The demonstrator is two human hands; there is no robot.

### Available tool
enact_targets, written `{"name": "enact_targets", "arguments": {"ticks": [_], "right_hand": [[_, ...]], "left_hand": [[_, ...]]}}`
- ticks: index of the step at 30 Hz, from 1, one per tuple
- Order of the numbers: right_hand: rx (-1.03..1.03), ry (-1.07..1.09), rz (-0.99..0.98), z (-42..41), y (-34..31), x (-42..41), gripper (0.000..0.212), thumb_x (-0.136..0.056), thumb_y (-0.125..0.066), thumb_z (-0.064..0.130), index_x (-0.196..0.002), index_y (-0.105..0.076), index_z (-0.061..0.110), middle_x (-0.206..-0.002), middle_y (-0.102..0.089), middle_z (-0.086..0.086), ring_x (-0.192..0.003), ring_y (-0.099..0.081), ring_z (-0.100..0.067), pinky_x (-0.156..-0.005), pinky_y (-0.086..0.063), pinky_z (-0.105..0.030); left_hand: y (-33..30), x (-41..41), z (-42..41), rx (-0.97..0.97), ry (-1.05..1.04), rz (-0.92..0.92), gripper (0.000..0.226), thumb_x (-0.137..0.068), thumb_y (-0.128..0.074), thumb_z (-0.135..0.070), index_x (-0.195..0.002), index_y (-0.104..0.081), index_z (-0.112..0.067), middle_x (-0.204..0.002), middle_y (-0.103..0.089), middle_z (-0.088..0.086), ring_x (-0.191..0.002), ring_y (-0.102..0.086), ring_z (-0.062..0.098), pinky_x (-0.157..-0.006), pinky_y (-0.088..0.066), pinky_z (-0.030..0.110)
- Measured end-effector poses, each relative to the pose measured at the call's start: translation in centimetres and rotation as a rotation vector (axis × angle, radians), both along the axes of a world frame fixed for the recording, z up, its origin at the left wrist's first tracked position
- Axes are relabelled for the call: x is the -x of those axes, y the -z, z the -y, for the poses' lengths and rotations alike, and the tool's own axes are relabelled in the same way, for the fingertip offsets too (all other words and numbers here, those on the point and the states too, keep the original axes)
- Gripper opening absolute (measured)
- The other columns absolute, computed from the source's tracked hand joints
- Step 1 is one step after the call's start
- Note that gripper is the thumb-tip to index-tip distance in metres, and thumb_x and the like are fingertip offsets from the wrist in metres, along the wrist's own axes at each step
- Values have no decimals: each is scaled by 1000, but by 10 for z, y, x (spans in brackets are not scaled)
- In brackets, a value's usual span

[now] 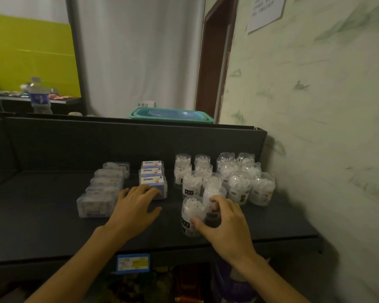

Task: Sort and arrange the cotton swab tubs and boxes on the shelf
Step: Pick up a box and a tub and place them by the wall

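On the dark shelf stand several clear round tubs of cotton swabs in rows at the right. A column of blue-and-white boxes sits in the middle, and a column of clear flat boxes lies to the left. My right hand is closed around a round tub with a dark label, right beside the frontmost tub. My left hand rests fingers spread on the shelf, its fingertips touching the nearest blue-and-white box.
The shelf has a dark back panel and a wall close on the right. A green basin and a water bottle stand behind the panel. A blue price tag hangs on the shelf's front edge, with goods on the shelf below.
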State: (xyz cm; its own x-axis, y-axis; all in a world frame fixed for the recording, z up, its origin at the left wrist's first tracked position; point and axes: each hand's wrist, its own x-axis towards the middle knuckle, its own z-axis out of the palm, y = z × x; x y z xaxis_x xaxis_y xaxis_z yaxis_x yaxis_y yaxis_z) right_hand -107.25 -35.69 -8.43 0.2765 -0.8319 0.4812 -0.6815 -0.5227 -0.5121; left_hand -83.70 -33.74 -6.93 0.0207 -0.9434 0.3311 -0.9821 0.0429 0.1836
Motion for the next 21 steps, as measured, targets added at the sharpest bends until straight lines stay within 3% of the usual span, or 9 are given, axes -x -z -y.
{"name": "enact_targets", "arguments": {"ticks": [3,9,13,18,21], "right_hand": [[105,-15,-37,9,-7,-2,54,-73,-52,69,-109,-60,29,-100,-52,14,-94,-50,-8,-81,-48,-29],[337,33,-262,23,-18,-7,25,-74,-74,41,-96,-72,30,-97,-49,4,-95,-43,-17,-80,-43,-29],[319,61,-324,35,-25,-13,20,-72,-78,35,-91,-73,31,-101,-51,0,-96,-46,-24,-78,-43,-33],[194,-25,-395,39,-39,-17,36,-86,-59,40,-121,-60,33,-119,-46,0,-114,-38,-20,-97,-39,-36],[221,-84,-387,38,-53,-26,42,-88,-55,43,-127,-56,29,-122,-48,1,-116,-40,-18,-98,-39,-36]], "left_hand": [[-3,3,1,0,12,-14,46,-90,-54,-42,-133,-42,-31,-140,-39,-4,-130,-36,16,-112,-24,42],[-4,0,-4,3,6,-31,43,-90,-54,-41,-131,-43,-32,-138,-40,-5,-127,-38,14,-111,-26,39],[-3,-5,-7,-2,3,-22,44,-90,-54,-42,-131,-42,-34,-138,-41,-6,-125,-40,12,-108,-30,36],[-8,-20,-16,9,-20,-24,40,-89,-54,-43,-127,-43,-37,-131,-44,-8,-119,-45,11,-104,-36,35],[-17,-33,-25,51,-36,-18,39,-87,-56,-44,-124,-46,-36,-125,-50,-8,-113,-50,11,-100,-40,36]]}}
